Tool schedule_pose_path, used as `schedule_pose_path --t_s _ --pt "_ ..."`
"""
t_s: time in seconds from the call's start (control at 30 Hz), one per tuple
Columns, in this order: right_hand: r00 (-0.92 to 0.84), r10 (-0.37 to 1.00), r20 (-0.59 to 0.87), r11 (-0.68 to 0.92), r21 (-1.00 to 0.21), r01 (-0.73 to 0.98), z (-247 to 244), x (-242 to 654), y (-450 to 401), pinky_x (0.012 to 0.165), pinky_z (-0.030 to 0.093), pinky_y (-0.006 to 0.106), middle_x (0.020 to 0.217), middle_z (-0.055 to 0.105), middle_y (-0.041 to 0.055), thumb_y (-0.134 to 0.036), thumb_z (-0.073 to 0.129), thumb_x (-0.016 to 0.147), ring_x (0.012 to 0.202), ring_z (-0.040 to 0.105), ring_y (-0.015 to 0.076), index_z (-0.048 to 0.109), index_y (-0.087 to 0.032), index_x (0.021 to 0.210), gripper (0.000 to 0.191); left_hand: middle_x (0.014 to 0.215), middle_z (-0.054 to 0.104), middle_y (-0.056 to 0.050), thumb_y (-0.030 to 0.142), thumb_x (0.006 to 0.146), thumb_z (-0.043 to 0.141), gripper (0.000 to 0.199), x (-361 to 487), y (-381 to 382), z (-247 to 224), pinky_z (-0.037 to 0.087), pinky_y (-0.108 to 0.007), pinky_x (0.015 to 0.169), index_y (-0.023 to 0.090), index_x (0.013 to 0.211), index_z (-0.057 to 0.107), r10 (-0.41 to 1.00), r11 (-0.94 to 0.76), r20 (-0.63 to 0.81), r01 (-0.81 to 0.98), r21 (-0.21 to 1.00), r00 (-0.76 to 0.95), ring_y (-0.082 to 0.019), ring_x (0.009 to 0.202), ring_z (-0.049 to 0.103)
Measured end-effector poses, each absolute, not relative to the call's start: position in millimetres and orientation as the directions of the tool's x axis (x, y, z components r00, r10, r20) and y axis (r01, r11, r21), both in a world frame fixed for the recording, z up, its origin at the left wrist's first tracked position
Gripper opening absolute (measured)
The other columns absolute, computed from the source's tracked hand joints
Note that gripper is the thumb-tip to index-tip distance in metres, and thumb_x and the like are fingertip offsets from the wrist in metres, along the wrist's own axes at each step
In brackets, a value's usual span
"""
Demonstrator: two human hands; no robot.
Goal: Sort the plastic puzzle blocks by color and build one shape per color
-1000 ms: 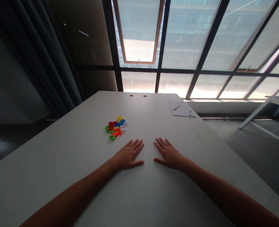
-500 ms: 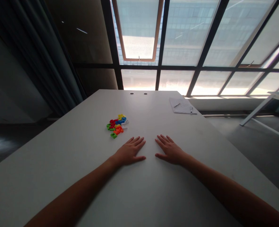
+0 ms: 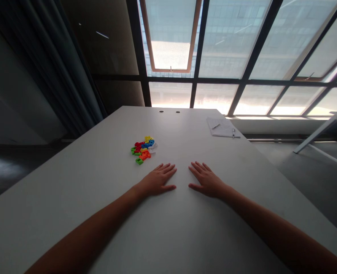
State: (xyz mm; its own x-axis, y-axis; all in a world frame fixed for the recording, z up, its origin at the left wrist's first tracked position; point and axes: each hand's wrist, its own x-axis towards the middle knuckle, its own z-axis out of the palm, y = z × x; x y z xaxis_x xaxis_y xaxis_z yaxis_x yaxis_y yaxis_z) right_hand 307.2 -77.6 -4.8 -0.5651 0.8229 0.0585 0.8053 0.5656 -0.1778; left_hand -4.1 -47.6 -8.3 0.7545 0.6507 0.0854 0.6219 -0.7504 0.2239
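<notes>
Small heap of chunky plastic pieces [image 3: 143,149] in red, blue, yellow, green, orange & white sits on a white rectangular tabletop [image 3: 185,232], left of centre. Bare left hand [image 3: 157,179] lies flat, palm down, just right of the heap, not touching it; fingers spread, holding nothing. Bare right hand [image 3: 206,181] lies flat too, fingers spread & empty, near the left hand. Far table end: white paper sheets [image 3: 221,127] w/ a slim pen [image 3: 233,133]. Beyond: black-framed glass windows [image 3: 214,57]; dark curtain [image 3: 57,64] on left.
</notes>
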Motion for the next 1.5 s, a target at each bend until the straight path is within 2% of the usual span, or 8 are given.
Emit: schedule_pose_path --t_s 0.23,0.4,0.5,0.73,0.97,1.07,1.27,1.5 --pt "-0.565 0.825 0.033 0.560 -0.187 0.807 0 306 -79 0.134 0.017 0.057 0.173 0.029 0.0191 -0.078 0.040 0.102 0.164 0.023 0.0344 0.037 -0.014 0.168 0.092 0.162 0.053 -0.012 0.069 0.103 0.048 0.074 -19 -37 -3 0.033 -0.051 0.130 0.024 0.161 0.049 0.646 -0.764 0.172 0.628 0.148 0.744 -0.031 0.153 0.046" --pt "-0.563 0.826 0.017 0.555 -0.196 0.808 1 306 -78 0.134 0.015 0.056 0.174 0.027 0.0187 -0.078 0.039 0.102 0.164 0.021 0.0339 0.037 -0.012 0.167 0.093 0.167 0.045 -0.018 0.067 0.104 0.042 0.080 -54 6 9 0.027 -0.052 0.131 0.014 0.164 0.041 0.801 -0.539 0.353 0.840 0.071 0.484 -0.034 0.158 0.037" --pt "-0.563 0.826 0.026 0.556 -0.205 0.806 -1 306 -78 0.134 0.016 0.057 0.174 0.028 0.0188 -0.078 0.041 0.102 0.164 0.021 0.0346 0.038 -0.013 0.167 0.092 0.167 0.045 -0.018 0.069 0.103 0.040 0.081 -67 46 19 0.023 -0.050 0.132 0.015 0.162 0.044 0.875 -0.422 0.289 0.905 0.058 0.390 -0.034 0.158 0.035" --pt "-0.568 0.821 0.056 0.566 -0.209 0.797 -3 307 -78 0.133 0.019 0.058 0.173 0.031 0.0185 -0.077 0.042 0.102 0.163 0.024 0.0349 0.039 -0.017 0.167 0.089 0.176 0.028 -0.017 0.080 0.099 0.035 0.090 -72 119 31 0.017 -0.065 0.126 0.022 0.168 0.034 0.980 -0.197 -0.003 0.972 0.130 0.199 -0.042 0.161 0.025" --pt "-0.570 0.819 0.071 0.568 -0.239 0.787 -1 307 -80 0.133 0.017 0.059 0.172 0.035 0.0192 -0.074 0.049 0.101 0.163 0.025 0.0358 0.043 -0.017 0.165 0.086 0.177 0.029 -0.009 0.071 0.100 0.044 0.080 -65 110 15 0.023 -0.049 0.128 0.029 0.167 0.038 0.959 -0.283 0.008 0.954 0.095 0.284 -0.033 0.160 0.028" --pt "-0.556 0.817 0.152 0.573 -0.318 0.755 -4 311 -79 0.132 0.021 0.060 0.170 0.039 0.0184 -0.070 0.052 0.102 0.160 0.033 0.0352 0.043 -0.019 0.164 0.081 0.177 0.029 -0.008 0.068 0.100 0.048 0.079 -43 87 14 0.023 -0.051 0.128 0.029 0.168 0.037 0.934 -0.357 0.004 0.927 0.113 0.359 -0.034 0.161 0.026" --pt "-0.338 0.858 0.387 0.511 -0.581 0.633 -11 321 -66 0.119 0.046 0.051 0.151 0.061 0.0162 -0.061 0.047 0.106 0.141 0.057 0.0302 0.057 -0.023 0.152 0.060 0.176 0.032 -0.005 0.072 0.099 0.050 0.078 32 19 10 0.026 -0.054 0.129 0.035 0.166 0.040 0.783 -0.618 0.049 0.765 0.181 0.620 -0.034 0.161 0.028" --pt "-0.128 0.898 0.420 0.410 -0.698 0.588 -12 318 -58 0.106 0.055 0.047 0.128 0.076 0.0124 -0.050 0.047 0.104 0.118 0.070 0.0280 0.072 -0.023 0.130 0.045 0.175 0.033 -0.005 0.077 0.100 0.046 0.077 84 -37 5 0.022 -0.059 0.130 0.038 0.167 0.039 0.621 -0.759 0.057 0.583 0.290 0.782 -0.036 0.162 0.028"
